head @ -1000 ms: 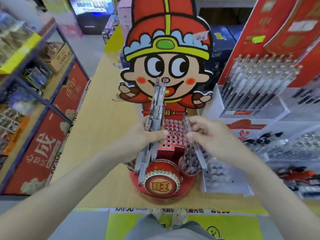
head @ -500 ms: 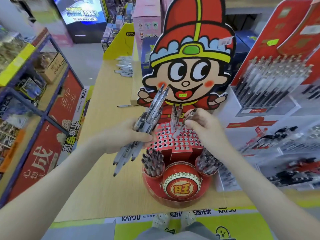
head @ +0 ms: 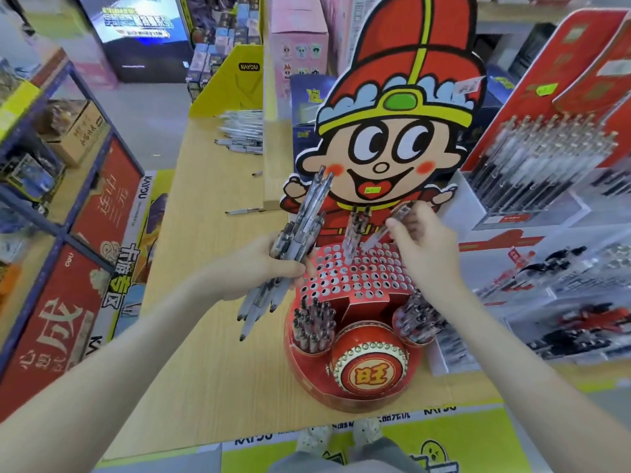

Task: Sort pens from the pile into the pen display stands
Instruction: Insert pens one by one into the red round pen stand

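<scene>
the left hand grips a bundle of pens, fingers and thumb curled round its middle. the bundle's long axis runs on a slant: the clicker ends point up and away to the right, level with the cartoon board's cheek, and the dark tips point down and to the left over the table, just left of the stand.

the right hand pinches a single pen between thumb and fingertips near its upper end. this pen also leans, top up to the right, tip down to the left at the back rows of the red stand's hole panel. beside it, a couple of pens stand upright in the holes. the stand's left cup and right cup hold more pens, ends up. the pile lies at the far end of the table.

a second ago the bundle stood nearly upright and the right hand was lower, by the right cup, its pen slanting down to the right; the hand has since come up to the panel's back. from half a second ago, little differs.
</scene>
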